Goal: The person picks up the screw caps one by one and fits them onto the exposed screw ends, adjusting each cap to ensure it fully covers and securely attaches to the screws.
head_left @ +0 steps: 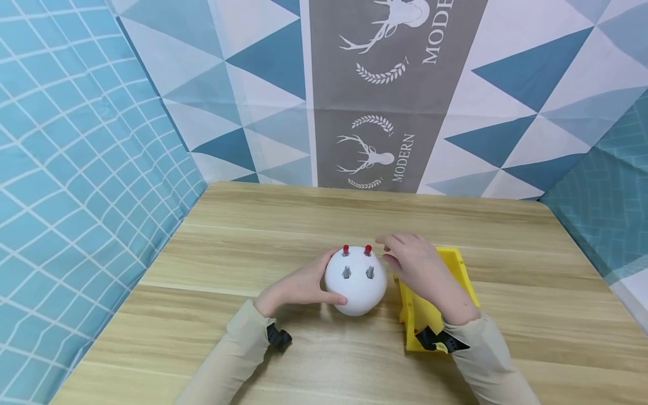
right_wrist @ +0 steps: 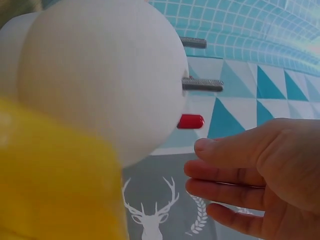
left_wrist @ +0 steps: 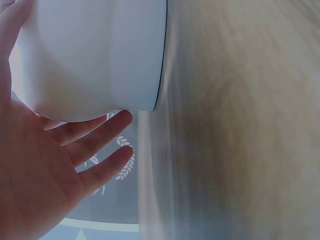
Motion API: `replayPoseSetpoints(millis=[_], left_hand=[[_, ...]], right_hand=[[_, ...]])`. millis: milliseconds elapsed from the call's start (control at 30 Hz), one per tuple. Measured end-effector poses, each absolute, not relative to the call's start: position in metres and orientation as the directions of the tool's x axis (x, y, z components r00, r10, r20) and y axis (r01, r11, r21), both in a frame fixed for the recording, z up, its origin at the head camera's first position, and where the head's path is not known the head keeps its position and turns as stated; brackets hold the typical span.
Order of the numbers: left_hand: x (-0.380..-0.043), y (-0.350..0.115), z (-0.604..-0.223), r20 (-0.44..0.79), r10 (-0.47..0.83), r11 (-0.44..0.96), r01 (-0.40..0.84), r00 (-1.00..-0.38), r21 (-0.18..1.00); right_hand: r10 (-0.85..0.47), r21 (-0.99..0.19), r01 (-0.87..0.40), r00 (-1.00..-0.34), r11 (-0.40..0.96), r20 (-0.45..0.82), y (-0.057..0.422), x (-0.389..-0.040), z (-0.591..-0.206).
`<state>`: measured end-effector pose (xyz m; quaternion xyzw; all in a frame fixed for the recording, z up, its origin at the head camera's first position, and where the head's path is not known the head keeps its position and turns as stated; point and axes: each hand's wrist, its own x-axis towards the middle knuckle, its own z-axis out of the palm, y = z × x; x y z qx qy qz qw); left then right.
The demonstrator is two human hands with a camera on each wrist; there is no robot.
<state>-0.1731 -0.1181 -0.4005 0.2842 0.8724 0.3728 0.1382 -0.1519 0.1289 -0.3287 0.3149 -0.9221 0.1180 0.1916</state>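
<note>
A smooth, glossy white body [head_left: 356, 295], domed and round from above, stands on the counter [head_left: 243, 236] near the middle of the scene, between a person's two hands, which are apart from each other. The left hand [head_left: 302, 285] grips its left side, thumb curled round the near side and fingers on the far side. Two grey metal rods, a left rod [head_left: 346, 272] and a right rod [head_left: 370, 272], finely ridged like screw threads, stick up from the dome. Farther back are two slim red caps with rounded tips, a left cap [head_left: 346, 250] and a right cap [head_left: 368, 249]. The right hand [head_left: 419, 269] holds nothing; its fingers are loosely bent just beside the right cap, thumb and fingertips a little apart from it. Under that forearm, right of the white body, sits a plastic-looking yellow bin [head_left: 466, 275] with straight walls. The counter has pale, streaky wood grain. Beyond hangs creased cloth [head_left: 268, 95] printed with blue triangles.
</note>
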Motion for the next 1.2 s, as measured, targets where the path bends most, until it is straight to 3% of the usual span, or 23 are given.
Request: replayPoseSetpoints(millis=[600,1200], left_hand=[[-0.173,-0.119,-0.401,-0.018,0.601,0.553,0.399,-0.799,0.731],[-0.173,-0.118,-0.402,-0.025,0.602,0.555,0.395,-0.798,0.732]], right_hand=[[-0.45,-0.155,-0.517,-0.831,0.842,0.326,0.162,-0.144,-0.33],[-0.487,-0.139,-0.534,-0.831,0.834,0.269,0.177,-0.141,-0.345]])
